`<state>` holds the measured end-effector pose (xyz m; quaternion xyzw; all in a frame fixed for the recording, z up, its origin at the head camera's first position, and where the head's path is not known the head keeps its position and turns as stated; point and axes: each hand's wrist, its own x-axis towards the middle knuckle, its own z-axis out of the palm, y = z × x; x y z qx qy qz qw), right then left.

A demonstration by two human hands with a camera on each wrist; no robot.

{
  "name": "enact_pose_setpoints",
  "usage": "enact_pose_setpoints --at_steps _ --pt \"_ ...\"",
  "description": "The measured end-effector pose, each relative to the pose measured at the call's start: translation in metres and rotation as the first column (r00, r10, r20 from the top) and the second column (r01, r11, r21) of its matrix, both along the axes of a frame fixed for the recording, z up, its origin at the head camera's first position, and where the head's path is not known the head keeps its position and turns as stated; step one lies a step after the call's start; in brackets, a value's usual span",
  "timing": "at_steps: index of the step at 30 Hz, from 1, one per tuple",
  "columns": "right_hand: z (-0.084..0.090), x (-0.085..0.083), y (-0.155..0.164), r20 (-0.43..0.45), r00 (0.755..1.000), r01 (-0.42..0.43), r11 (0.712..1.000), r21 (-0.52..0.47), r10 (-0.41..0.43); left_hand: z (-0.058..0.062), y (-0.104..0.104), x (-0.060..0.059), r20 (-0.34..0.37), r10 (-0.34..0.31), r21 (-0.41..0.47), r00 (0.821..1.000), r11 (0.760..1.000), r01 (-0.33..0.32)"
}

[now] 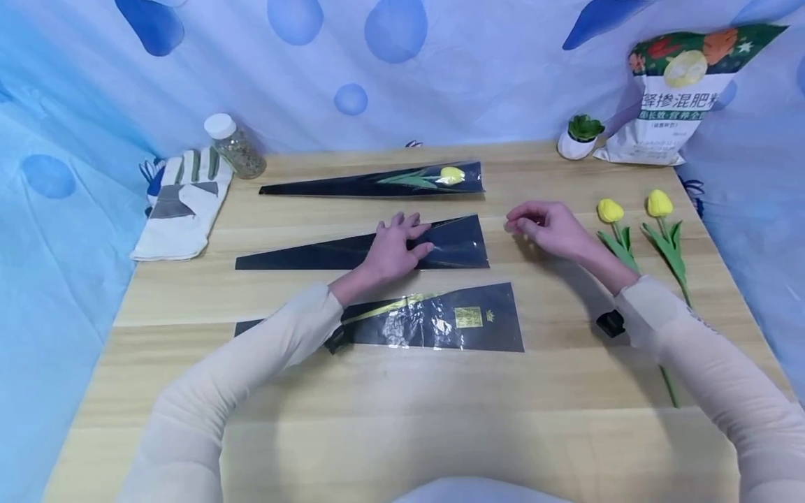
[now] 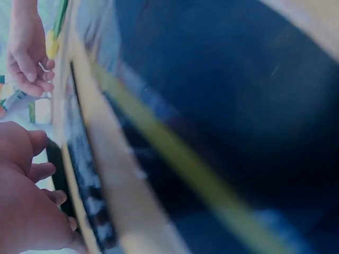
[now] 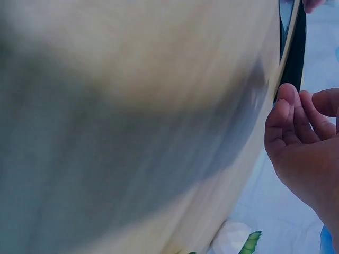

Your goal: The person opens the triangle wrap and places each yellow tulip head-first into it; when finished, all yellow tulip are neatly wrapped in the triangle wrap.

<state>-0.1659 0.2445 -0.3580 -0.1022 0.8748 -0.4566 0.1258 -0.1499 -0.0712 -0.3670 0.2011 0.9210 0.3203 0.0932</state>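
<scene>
Black sleeve (image 1: 440, 246): left hand (image 1: 393, 248) flat on it — fingers spread.
Right hand (image 1: 547, 227): fingers loosely curled, empty — bare surface (image 1: 566, 188) around.

A flower-wrapping craft table: fertilizer bag (image 1: 682, 91), garden glove (image 1: 182, 202), tulips (image 1: 635, 230), blue backdrop (image 1: 440, 70).

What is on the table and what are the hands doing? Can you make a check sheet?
Surface: wooden table, three black flower sleeves lying flat.
Job's things: middle sleeve under the left hand; far sleeve holds a yellow tulip; near sleeve has a gold label; two loose tulips at right.
Clutter: work glove, jar, small potted plant, fertiliser bag.
Hands: left hand rests flat on the middle sleeve; right hand hangs loosely curled beside its wide end, holding nothing.
Cables: nothing seen.
Surroundings: blue spotted cloth backdrop.
</scene>
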Motion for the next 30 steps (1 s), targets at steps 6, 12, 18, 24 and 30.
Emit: enact_pose_setpoints --at_steps 6,12,18,24,30 --pt "0.005 0.000 0.000 -0.010 1.000 0.020 1.000 -0.024 -0.020 -0.002 0.003 -0.009 -0.063 0.030 -0.015 0.998 0.999 -0.031" --pt "0.003 0.003 0.000 -0.004 1.000 0.012 0.999 -0.041 -0.013 -0.010 0.005 -0.008 -0.061 0.068 -0.013 0.996 0.998 -0.069" --pt "-0.004 0.008 -0.002 0.001 1.000 0.027 0.998 -0.057 -0.027 -0.020 0.008 -0.004 -0.068 0.126 0.023 0.990 0.992 -0.124" --pt "-0.010 0.013 -0.003 0.014 0.999 0.036 0.997 -0.066 -0.035 -0.027 0.009 0.003 -0.074 0.145 0.011 0.987 0.989 -0.145" --pt "-0.014 0.017 -0.003 0.038 0.998 0.042 0.997 -0.058 -0.040 -0.031 0.009 0.008 -0.066 0.158 0.027 0.985 0.987 -0.157"
